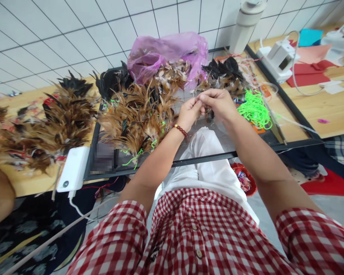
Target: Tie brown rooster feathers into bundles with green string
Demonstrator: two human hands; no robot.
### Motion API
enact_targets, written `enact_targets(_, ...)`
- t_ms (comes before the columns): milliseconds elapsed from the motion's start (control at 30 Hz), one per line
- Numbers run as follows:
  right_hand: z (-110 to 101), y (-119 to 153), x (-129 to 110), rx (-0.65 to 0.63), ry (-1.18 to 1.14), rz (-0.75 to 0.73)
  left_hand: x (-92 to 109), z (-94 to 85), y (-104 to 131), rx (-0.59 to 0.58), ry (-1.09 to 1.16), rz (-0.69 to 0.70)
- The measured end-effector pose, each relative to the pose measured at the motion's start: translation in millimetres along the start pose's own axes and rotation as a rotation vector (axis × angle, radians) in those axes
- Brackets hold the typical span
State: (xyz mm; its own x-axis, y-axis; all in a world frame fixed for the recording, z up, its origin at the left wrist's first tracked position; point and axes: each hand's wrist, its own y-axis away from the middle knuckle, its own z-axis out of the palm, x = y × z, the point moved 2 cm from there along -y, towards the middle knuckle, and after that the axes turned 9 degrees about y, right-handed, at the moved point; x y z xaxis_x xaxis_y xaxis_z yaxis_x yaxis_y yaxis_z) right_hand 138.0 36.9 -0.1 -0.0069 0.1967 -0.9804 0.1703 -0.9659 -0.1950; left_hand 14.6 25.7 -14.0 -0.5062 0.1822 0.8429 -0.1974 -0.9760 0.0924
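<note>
Left hand (189, 111) and right hand (221, 104) meet, fingertips pinched tight, contents indiscernible. Brown feathers (140, 110) lie leftward, nearer the left hand.

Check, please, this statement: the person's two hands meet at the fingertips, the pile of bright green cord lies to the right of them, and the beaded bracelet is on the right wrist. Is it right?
Not entirely: the beaded bracelet is on the wrist of the left hand, as the head view shows. The rest stands as you wrote it.

A pale bottle (244, 30) stands beside the tiled wall (166, 19).
</note>
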Motion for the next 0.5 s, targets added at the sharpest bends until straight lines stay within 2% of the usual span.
enact_targets(133, -3, 1, 1, 0.062, 0.002, 0.054, -1, 3.3, 2, -0.089, 0.031, -0.051)
enact_targets(267, -7, -3, 7, 0.030, 0.090, 0.084, -2, 1.6, 2, -0.017, 0.048, -0.076)
enact_targets(333, -10, -5, 7, 0.065, 0.184, 0.004, -1, -0.2, 2, 0.025, 0.073, -0.071)
enact_targets(433, -13, -4, 2, 0.154, 0.386, -0.209, 1, -2.1, 0, 0.041, 0.106, -0.049)
enact_targets(500, -12, -1, -2, 0.156, 0.502, -0.322, 2, -2.8, -1, 0.046, 0.125, -0.046)
